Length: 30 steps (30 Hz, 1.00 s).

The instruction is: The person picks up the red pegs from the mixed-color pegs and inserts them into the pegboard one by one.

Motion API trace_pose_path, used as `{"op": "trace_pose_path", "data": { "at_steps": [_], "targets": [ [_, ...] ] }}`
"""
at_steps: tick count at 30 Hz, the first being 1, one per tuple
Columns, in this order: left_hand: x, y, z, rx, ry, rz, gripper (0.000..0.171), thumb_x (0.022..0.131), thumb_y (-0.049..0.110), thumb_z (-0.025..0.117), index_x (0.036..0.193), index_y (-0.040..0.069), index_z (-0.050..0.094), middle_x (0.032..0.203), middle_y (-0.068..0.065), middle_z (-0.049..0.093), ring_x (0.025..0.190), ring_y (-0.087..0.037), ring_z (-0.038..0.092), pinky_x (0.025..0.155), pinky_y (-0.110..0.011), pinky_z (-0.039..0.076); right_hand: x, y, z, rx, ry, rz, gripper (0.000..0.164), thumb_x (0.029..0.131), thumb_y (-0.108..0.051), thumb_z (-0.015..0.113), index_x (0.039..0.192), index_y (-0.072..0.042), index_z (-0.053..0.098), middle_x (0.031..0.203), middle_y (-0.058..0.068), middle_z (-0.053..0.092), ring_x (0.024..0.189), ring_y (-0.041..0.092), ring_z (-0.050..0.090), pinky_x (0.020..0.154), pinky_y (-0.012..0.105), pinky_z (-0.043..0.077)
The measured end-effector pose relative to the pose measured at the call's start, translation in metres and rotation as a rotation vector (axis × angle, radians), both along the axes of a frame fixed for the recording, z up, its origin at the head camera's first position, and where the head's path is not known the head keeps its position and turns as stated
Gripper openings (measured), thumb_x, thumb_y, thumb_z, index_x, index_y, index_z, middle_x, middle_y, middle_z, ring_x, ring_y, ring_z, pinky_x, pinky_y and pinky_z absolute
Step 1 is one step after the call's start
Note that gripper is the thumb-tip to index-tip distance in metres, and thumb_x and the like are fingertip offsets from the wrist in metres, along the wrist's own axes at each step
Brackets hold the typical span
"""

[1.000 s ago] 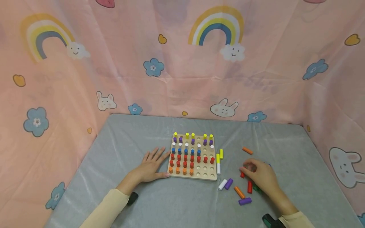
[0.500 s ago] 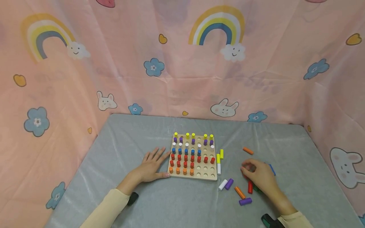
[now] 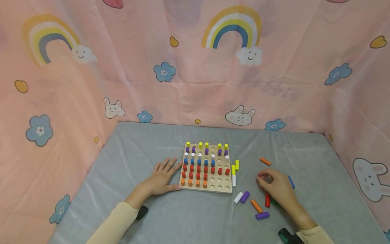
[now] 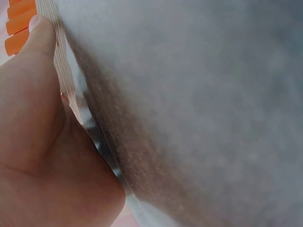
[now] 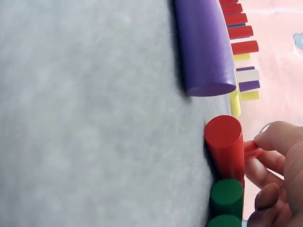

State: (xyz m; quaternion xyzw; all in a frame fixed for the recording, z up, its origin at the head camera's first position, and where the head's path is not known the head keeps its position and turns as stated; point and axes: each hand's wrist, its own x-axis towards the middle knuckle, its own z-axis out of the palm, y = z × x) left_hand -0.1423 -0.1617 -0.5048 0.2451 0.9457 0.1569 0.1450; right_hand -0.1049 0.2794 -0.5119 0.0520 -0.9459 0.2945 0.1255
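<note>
A wooden pegboard [image 3: 216, 190] carries rows of yellow, purple, white, blue, red and orange pegs, with bare holes mostly toward its right. My left hand [image 3: 161, 181] lies with spread fingers at the board's left edge; its thumb touches the side near the orange pegs [image 4: 20, 23]. To the right of the board, my right hand [image 3: 278, 186] pinches a red peg [image 5: 252, 150] between thumb and finger, largely hidden by the hand. Close to that hand lie another red peg [image 3: 267, 200], green pegs [image 5: 226, 196] and a blue peg [image 3: 291, 182].
Loose pegs lie on the grey tabletop [image 3: 152, 142]: yellow [image 3: 237, 165], white [image 3: 238, 197], purple [image 3: 262, 216] and orange [image 3: 265, 161] among them. A pink printed curtain [image 3: 189, 98] stands behind the table.
The red peg under my right fingers, visible a second ago, is now hidden by the hand in the head view. More of the blue peg shows. My left hand stays put.
</note>
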Motion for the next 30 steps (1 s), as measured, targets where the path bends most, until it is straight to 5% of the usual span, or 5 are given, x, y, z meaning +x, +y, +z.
{"op": "trace_pose_path", "data": {
  "at_steps": [15,30],
  "targets": [
    [-0.0001,0.0011,0.0011,-0.011,-0.003,-0.002,0.091,0.09,0.061,0.059,0.161,0.026,0.013,0.169,-0.009,0.007,0.156,-0.04,0.004,0.12,-0.067,0.008,-0.0042,-0.0077,-0.0013,-0.003,0.097,0.023,0.013,0.08,-0.012,0.081,0.086,-0.019,0.071,0.078,-0.006,0.07,0.063,0.002,0.048,0.058,0.02,0.039],
    [0.002,0.0007,0.0033,-0.006,0.007,-0.003,0.091,0.09,0.06,0.06,0.161,0.025,0.014,0.169,-0.011,0.008,0.155,-0.041,0.006,0.12,-0.067,0.007,-0.0023,-0.0079,-0.0035,-0.028,0.135,0.062,0.018,0.078,-0.009,0.082,0.088,-0.018,0.07,0.079,-0.004,0.067,0.053,-0.001,0.036,0.049,0.018,0.032]
  ]
}}
